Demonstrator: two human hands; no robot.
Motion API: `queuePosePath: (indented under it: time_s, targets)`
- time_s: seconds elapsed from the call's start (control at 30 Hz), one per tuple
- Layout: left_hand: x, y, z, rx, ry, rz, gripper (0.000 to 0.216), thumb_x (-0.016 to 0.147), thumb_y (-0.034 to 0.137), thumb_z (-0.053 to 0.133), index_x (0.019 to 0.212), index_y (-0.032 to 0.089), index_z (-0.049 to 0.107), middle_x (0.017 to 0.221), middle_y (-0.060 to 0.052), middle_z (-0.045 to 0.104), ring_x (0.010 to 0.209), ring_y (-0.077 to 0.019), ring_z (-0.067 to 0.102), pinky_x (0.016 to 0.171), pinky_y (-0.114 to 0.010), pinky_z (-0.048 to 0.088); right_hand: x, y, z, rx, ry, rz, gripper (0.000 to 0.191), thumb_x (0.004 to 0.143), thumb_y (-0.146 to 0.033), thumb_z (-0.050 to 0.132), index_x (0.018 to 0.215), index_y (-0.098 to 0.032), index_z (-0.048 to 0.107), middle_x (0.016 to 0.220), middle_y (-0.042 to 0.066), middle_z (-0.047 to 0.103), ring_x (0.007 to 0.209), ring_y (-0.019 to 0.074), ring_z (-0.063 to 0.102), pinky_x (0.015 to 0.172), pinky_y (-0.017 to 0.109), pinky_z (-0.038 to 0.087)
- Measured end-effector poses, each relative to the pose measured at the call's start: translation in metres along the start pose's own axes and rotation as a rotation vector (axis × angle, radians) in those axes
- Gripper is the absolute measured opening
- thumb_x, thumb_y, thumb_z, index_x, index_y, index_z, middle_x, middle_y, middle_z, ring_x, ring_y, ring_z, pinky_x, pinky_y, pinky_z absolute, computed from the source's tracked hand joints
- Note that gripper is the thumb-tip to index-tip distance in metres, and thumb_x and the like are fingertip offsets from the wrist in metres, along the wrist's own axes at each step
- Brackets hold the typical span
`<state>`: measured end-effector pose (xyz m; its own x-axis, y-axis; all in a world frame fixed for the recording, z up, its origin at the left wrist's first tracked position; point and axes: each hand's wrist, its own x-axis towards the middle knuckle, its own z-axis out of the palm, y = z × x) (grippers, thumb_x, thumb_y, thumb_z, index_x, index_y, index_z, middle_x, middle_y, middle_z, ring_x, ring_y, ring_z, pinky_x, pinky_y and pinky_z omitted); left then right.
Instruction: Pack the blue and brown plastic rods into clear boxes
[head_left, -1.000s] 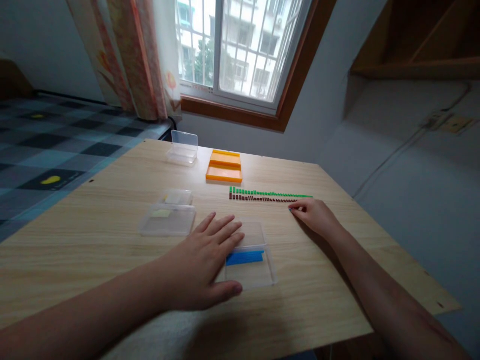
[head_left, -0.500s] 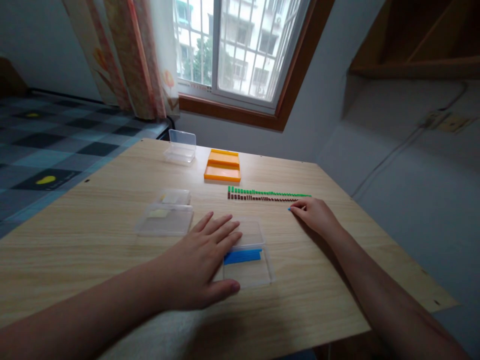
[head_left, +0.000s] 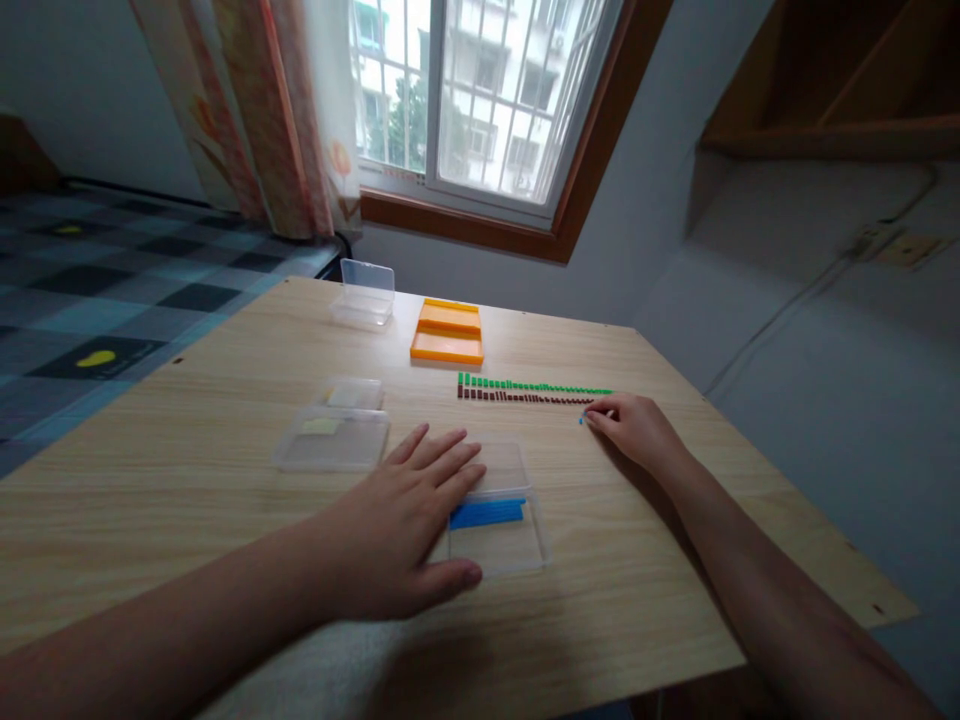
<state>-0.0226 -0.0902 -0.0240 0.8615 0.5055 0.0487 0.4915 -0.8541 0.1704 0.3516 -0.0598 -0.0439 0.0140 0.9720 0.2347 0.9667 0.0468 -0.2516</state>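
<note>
Our left hand (head_left: 397, 540) lies flat and spread, palm down, on the near-left edge of the clear shallow plastic box (head_left: 499, 535) that holds a stack of thin blue plastic sticks (head_left: 487, 514); it presses rather than grasps, fingers open. Our right hand (head_left: 634, 430) rests on the light wooden table (head_left: 187, 480) further out, fingertips drawn together on one small blue piece (head_left: 581, 419), so it is nearly closed in a pinch, though we cannot tell how firmly it grips.

We judge that the blue piece is very light, stiff and smooth, and easy to flick away or drop; a fingertip pinch across its narrow sides looks the surest hold. It shows as a tiny bright blue sliver poking out at our right fingertips, just below the right end of two rows laid beyond that hand: a row of small green plastic pieces (head_left: 536, 385) and, nearer us, a row of small dark brown plastic pieces (head_left: 525, 397).

Left of our left hand sits another clear plastic box (head_left: 334, 440) with a pale yellowish content. Far beyond both hands lie orange flat plastic trays (head_left: 448, 332) and an open clear plastic case (head_left: 365, 293)
</note>
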Motion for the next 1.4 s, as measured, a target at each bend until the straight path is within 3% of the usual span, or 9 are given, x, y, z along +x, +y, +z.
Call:
queuePosePath:
  time_s: [0.4, 0.7, 0.87, 1.07, 1.3, 1.4]
  targets:
    - [-0.001, 0.002, -0.003, -0.016, 0.01, -0.008, 0.082, 0.089, 0.064, 0.063, 0.152, 0.014, 0.05, 0.163, -0.019, 0.04, 0.153, -0.0431, 0.03, 0.125, -0.068, 0.015, -0.001, 0.012, -0.002, 0.027, -0.096, -0.153, 0.021, 0.092, -0.03, 0.064, 0.094, -0.025, 0.084, 0.094, 0.005, 0.079, 0.082, 0.0215, 0.069, 0.07, 0.03, 0.047]
    - [-0.001, 0.001, -0.001, -0.023, 0.027, 0.007, 0.083, 0.09, 0.065, 0.062, 0.152, 0.012, 0.05, 0.162, -0.02, 0.041, 0.153, -0.0438, 0.031, 0.125, -0.068, 0.016, 0.001, 0.019, 0.005, 0.052, -0.067, -0.128, 0.028, 0.093, -0.034, 0.064, 0.113, -0.026, 0.081, 0.097, 0.005, 0.079, 0.072, 0.0192, 0.066, 0.064, 0.03, 0.047]
    - [-0.001, 0.002, -0.003, -0.013, -0.002, -0.003, 0.084, 0.09, 0.064, 0.063, 0.154, 0.011, 0.048, 0.163, -0.021, 0.038, 0.154, -0.0439, 0.029, 0.124, -0.069, 0.016, 0.002, 0.018, 0.006, 0.06, -0.083, -0.162, 0.024, 0.092, -0.029, 0.064, 0.106, -0.028, 0.082, 0.103, 0.005, 0.078, 0.083, 0.0206, 0.067, 0.072, 0.03, 0.048]
    - [0.001, 0.002, -0.003, -0.013, -0.01, -0.006, 0.084, 0.09, 0.064, 0.062, 0.154, 0.011, 0.047, 0.163, -0.02, 0.038, 0.154, -0.0436, 0.028, 0.124, -0.069, 0.015, 0.002, 0.017, 0.003, 0.067, -0.087, -0.145, 0.02, 0.091, -0.031, 0.064, 0.097, -0.025, 0.083, 0.098, 0.004, 0.078, 0.079, 0.02, 0.066, 0.068, 0.029, 0.047]
    - [-0.001, 0.002, -0.003, -0.025, 0.016, -0.002, 0.081, 0.089, 0.064, 0.063, 0.152, 0.014, 0.05, 0.163, -0.019, 0.04, 0.153, -0.0434, 0.031, 0.125, -0.067, 0.016, -0.001, 0.024, 0.0, 0.114, -0.11, -0.096, 0.03, 0.09, -0.034, 0.065, 0.111, -0.022, 0.081, 0.088, 0.005, 0.077, 0.069, 0.0179, 0.065, 0.062, 0.028, 0.047]
    - [-0.001, 0.001, -0.002, -0.035, 0.035, 0.004, 0.081, 0.089, 0.065, 0.063, 0.152, 0.015, 0.05, 0.162, -0.019, 0.042, 0.153, -0.0434, 0.032, 0.125, -0.066, 0.016, -0.001, 0.025, 0.0, 0.12, -0.115, -0.09, 0.029, 0.091, -0.033, 0.063, 0.11, -0.022, 0.082, 0.094, 0.006, 0.079, 0.072, 0.0184, 0.066, 0.063, 0.028, 0.048]
